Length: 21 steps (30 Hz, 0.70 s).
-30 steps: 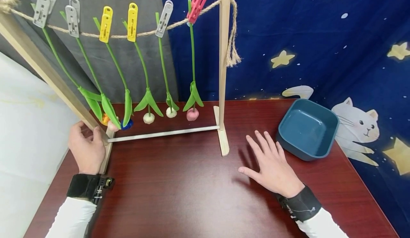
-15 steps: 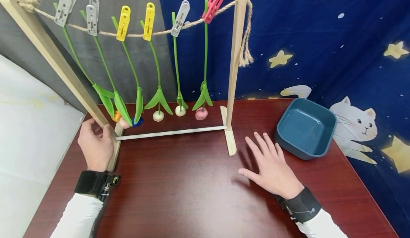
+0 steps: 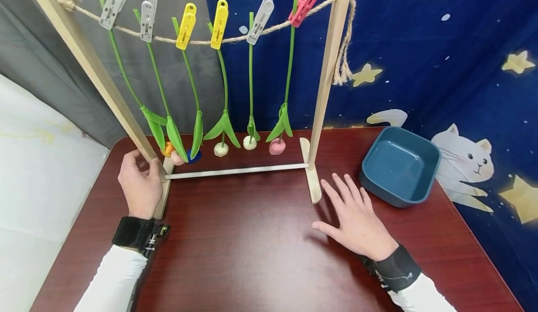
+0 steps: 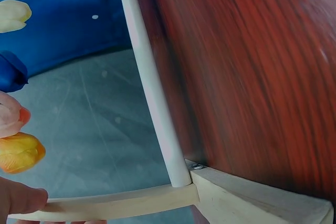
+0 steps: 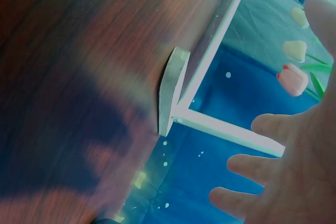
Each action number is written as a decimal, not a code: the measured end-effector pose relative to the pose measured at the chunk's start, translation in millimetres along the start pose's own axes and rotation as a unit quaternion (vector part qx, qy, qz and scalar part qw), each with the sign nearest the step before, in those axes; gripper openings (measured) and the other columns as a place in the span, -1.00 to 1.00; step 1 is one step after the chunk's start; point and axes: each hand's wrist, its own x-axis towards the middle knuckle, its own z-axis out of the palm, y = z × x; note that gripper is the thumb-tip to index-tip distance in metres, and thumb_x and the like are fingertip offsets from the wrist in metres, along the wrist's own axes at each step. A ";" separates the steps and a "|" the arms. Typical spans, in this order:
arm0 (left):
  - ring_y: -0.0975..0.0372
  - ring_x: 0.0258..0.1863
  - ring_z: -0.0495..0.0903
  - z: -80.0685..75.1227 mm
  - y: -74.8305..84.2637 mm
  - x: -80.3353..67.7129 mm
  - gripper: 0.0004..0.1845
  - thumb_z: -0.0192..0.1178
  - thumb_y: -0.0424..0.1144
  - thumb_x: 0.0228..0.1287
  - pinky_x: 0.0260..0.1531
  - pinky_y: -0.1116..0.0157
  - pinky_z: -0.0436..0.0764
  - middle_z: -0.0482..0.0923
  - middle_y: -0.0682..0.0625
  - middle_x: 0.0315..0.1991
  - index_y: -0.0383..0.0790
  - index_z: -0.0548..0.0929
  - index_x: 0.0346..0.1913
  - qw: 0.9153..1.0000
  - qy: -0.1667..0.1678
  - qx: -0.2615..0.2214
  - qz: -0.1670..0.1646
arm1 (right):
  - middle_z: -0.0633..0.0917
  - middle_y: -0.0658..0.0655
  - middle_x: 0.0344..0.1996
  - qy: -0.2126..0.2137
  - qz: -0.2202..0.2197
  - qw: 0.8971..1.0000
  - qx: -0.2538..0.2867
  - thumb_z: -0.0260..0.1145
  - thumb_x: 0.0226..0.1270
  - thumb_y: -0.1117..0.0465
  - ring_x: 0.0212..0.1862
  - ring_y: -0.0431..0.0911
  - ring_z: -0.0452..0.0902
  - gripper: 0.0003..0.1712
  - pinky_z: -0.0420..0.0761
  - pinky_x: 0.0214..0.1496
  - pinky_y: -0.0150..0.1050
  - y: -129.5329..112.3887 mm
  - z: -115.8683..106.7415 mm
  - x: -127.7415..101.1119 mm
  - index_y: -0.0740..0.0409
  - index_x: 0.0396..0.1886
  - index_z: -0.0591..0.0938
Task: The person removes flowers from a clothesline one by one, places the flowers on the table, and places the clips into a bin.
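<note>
My left hand [image 3: 142,186] grips the lower part of the left wooden post [image 3: 101,81] of a drying rack, thumb on one side and fingers on the other in the left wrist view. A white rod [image 3: 235,171] joins the two posts near their feet. From the twine [image 3: 161,39] strung between the post tops, several artificial tulips hang heads down, including a pink tulip [image 3: 277,146] and an orange tulip [image 4: 21,153]. Grey, yellow and red clothespins, such as the red clothespin [image 3: 308,1], hold their stems. My right hand [image 3: 357,221] hovers over the table with fingers spread, beside the right foot [image 3: 313,186].
A blue square bin [image 3: 399,167] stands at the table's back right. Behind the dark red tabletop [image 3: 252,246] hang grey cloth and a blue star-patterned curtain [image 3: 420,69] with a cat figure [image 3: 464,158]. White cloth [image 3: 46,148] covers the left side.
My left hand has slid the whole rack to the right, bringing its right foot close to my right hand. The hanging tulips moved along with it. My right hand has stayed put.
</note>
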 end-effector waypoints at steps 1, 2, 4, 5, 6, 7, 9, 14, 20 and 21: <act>0.32 -0.14 0.61 1.4 1.7 -0.6 -0.68 0.26 -0.45 0.46 -0.19 0.64 0.49 0.66 -0.27 0.01 -0.48 0.58 0.19 1.000 -0.001 -0.002 0.001 | 0.14 0.26 0.66 -0.001 0.000 1.000 0.000 0.30 0.22 -0.62 0.65 0.33 -0.09 0.27 0.08 0.46 0.55 0.0 -0.1 0.0 -0.04 0.73 0.19; 0.29 -0.15 0.62 2.7 3.3 -1.3 -0.69 0.26 -0.46 0.46 -0.20 0.64 0.49 0.66 -0.28 0.01 -0.49 0.58 0.19 1.000 -0.003 -0.003 0.002 | 0.14 0.26 0.66 -0.001 0.000 1.000 0.000 0.31 0.22 -0.61 0.65 0.33 -0.09 0.27 0.08 0.46 0.55 0.1 -0.3 -0.3 -0.03 0.73 0.19; 0.21 -0.14 0.67 5.8 5.9 -2.3 -0.69 0.25 -0.47 0.46 -0.20 0.65 0.49 0.66 -0.30 0.00 -0.50 0.57 0.18 1.000 -0.006 -0.009 0.003 | 0.14 0.27 0.66 0.000 -0.002 1.000 0.001 0.33 0.22 -0.59 0.65 0.34 -0.08 0.27 0.08 0.46 0.55 0.4 -0.2 -0.8 -0.03 0.73 0.18; 0.16 -0.13 0.69 7.4 7.1 -2.7 -0.70 0.25 -0.47 0.46 -0.20 0.65 0.49 0.66 -0.30 0.00 -0.51 0.57 0.18 1.000 -0.007 -0.011 0.004 | 0.14 0.27 0.66 0.000 -0.002 1.000 0.002 0.34 0.23 -0.58 0.65 0.34 -0.08 0.27 0.08 0.46 0.54 0.4 -0.2 -1.3 -0.02 0.73 0.18; 0.11 -0.12 0.71 9.1 8.0 -3.4 -0.70 0.25 -0.47 0.46 -0.20 0.65 0.49 0.65 -0.32 -0.01 -0.52 0.57 0.18 1.000 -0.009 -0.014 0.006 | 0.15 0.27 0.66 0.001 -0.004 1.000 0.002 0.34 0.23 -0.58 0.65 0.34 -0.08 0.27 0.08 0.46 0.54 0.5 -0.1 -1.8 -0.02 0.73 0.18; 0.07 -0.11 0.73 8.3 7.9 -3.4 -0.69 0.25 -0.47 0.46 -0.20 0.64 0.50 0.65 -0.32 -0.01 -0.52 0.57 0.18 1.000 -0.009 -0.014 0.006 | 0.15 0.27 0.66 0.002 -0.006 1.000 0.003 0.33 0.23 -0.59 0.65 0.34 -0.08 0.27 0.08 0.46 0.54 -1.0 0.8 -0.8 -0.01 0.73 0.18; 0.01 -0.09 0.74 6.8 7.4 -3.6 -0.69 0.25 -0.47 0.47 -0.20 0.63 0.50 0.65 -0.33 -0.01 -0.52 0.56 0.18 1.000 -0.009 -0.014 0.007 | 0.15 0.27 0.66 0.002 -0.011 1.000 0.005 0.30 0.24 -0.60 0.65 0.33 -0.08 0.26 0.08 0.46 0.53 -3.3 2.7 1.0 0.00 0.73 0.19; -0.03 -0.10 0.75 7.3 4.0 -2.0 -0.68 0.25 -0.45 0.47 -0.21 0.60 0.52 0.64 -0.36 -0.01 -0.51 0.56 0.19 1.000 -0.012 -0.015 0.010 | 0.15 0.28 0.66 0.003 -0.016 1.000 0.006 0.28 0.25 -0.62 0.65 0.33 -0.09 0.26 0.10 0.46 0.53 -10.6 6.9 3.1 -0.01 0.72 0.19; -0.02 -0.08 0.75 8.5 1.0 0.4 -0.66 0.25 -0.41 0.49 -0.19 0.52 0.59 0.63 -0.34 0.02 -0.48 0.55 0.22 0.999 -0.022 -0.021 0.010 | 0.15 0.27 0.66 0.016 -0.026 1.000 0.004 0.31 0.24 -0.60 0.64 0.35 -0.07 0.25 0.13 0.42 0.55 -20.4 10.6 7.5 -0.01 0.71 0.21; -0.02 -0.07 0.75 8.6 0.6 0.6 -0.66 0.25 -0.41 0.49 -0.18 0.50 0.60 0.63 -0.34 0.03 -0.47 0.55 0.22 0.999 -0.024 -0.022 0.009 | 0.15 0.26 0.66 0.016 -0.026 1.000 0.004 0.31 0.24 -0.61 0.64 0.35 -0.06 0.25 0.13 0.43 0.55 -22.1 11.1 8.6 -0.02 0.71 0.22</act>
